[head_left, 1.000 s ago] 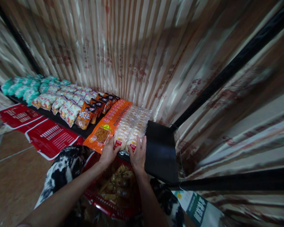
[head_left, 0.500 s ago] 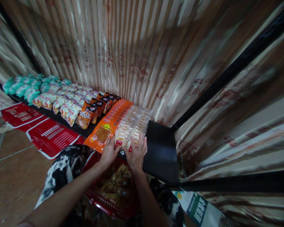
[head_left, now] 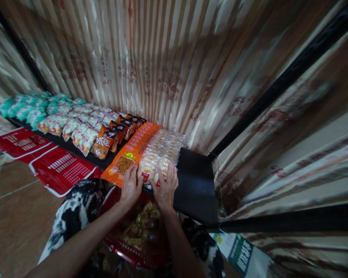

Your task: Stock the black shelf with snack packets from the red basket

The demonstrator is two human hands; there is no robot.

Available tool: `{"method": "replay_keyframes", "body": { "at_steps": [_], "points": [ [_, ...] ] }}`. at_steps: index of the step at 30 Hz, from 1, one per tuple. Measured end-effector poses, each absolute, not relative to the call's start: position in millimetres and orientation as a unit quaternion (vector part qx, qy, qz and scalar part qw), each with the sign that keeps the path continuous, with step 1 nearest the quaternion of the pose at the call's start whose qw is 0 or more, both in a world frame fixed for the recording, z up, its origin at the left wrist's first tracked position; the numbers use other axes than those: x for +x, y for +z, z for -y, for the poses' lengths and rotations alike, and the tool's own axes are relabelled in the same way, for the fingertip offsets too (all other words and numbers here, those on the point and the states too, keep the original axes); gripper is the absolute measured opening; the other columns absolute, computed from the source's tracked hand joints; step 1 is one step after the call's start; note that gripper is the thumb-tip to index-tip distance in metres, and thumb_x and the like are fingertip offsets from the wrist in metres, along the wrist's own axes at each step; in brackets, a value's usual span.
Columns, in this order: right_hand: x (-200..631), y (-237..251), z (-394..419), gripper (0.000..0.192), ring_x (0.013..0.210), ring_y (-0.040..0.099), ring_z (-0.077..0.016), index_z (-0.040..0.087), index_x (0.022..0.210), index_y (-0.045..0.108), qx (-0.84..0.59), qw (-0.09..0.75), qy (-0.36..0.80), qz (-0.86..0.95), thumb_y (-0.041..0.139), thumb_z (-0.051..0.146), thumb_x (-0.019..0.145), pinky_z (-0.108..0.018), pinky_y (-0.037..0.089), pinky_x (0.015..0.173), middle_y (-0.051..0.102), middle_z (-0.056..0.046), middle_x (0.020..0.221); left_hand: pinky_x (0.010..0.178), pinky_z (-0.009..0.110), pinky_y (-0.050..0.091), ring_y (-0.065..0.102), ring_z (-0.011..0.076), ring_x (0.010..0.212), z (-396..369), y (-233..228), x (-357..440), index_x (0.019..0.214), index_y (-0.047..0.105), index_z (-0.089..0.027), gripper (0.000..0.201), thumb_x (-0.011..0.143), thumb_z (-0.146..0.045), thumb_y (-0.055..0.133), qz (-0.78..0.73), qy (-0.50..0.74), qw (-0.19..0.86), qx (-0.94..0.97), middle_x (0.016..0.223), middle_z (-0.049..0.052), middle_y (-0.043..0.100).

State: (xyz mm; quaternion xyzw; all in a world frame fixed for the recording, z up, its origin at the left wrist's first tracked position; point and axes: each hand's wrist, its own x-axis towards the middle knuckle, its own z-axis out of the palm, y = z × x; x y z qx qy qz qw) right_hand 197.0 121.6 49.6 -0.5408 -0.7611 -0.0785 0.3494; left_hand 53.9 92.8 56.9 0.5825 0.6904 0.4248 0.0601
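Observation:
Two rows of round white crackers in clear wrappers [head_left: 149, 158] lie side by side on a black shelf [head_left: 195, 189]. My right hand [head_left: 165, 189] rests on the near end of the right row, its fingers stretched forward and apart. At the near end of the left row, my left hand [head_left: 130, 187] touches the edge of the wrappers with fingers extended. Beneath its fingertips is the near part of a flat orange snack packet [head_left: 133, 148] with a picture of brown sticks. Neither hand is closed around anything.
Orange-and-black bags [head_left: 103, 143], white snack bags [head_left: 84, 137] and teal bags [head_left: 36, 116] line the shelf to the left. Below my arms, a red basket [head_left: 124, 253] holds gold-wrapped packs [head_left: 145, 226]. Other red baskets [head_left: 62, 170] stand at left. A striped curtain [head_left: 168, 58] hangs behind.
My left hand has shifted slightly left, and its fingers lie straighter against the packets. My right hand stays on the right cracker row. The whole view has moved a little.

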Motion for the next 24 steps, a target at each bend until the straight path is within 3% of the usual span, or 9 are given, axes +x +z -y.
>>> {"method": "replay_keyframes", "body": {
  "at_steps": [7,16,24],
  "points": [
    [197,47,-123,0.043,0.137,0.019,-0.0343,0.021,0.125,0.055,-0.535,0.363,-0.093,0.757,0.053,0.042,0.087,-0.052,0.030,0.100,0.026,-0.016,0.150,0.106,0.051,0.033,0.041,0.0277,0.127,-125,66,72,0.131,0.042,-0.011,0.046,0.093,-0.035,0.031,-0.690,0.466,0.067,0.550,0.133,0.017,0.047],
    [198,50,-123,0.044,0.137,0.019,-0.0341,0.023,0.126,0.054,-0.534,0.359,-0.088,0.760,0.056,0.039,0.086,-0.051,0.032,0.100,0.027,-0.015,0.149,0.106,0.046,0.037,0.047,0.0262,0.125,-151,61,71,0.131,0.044,-0.009,0.050,0.092,-0.039,0.032,-0.696,0.486,0.123,0.514,0.132,0.018,0.052],
    [198,50,-123,0.046,0.137,0.020,-0.0341,0.019,0.126,0.054,-0.523,0.365,-0.088,0.765,0.055,0.041,0.085,-0.052,0.032,0.101,0.025,-0.017,0.150,0.101,0.047,0.042,0.052,0.0274,0.120,-154,54,77,0.129,0.047,-0.009,0.048,0.094,-0.037,0.029,-0.720,0.477,0.075,0.498,0.128,0.019,0.055]
  ]
}}
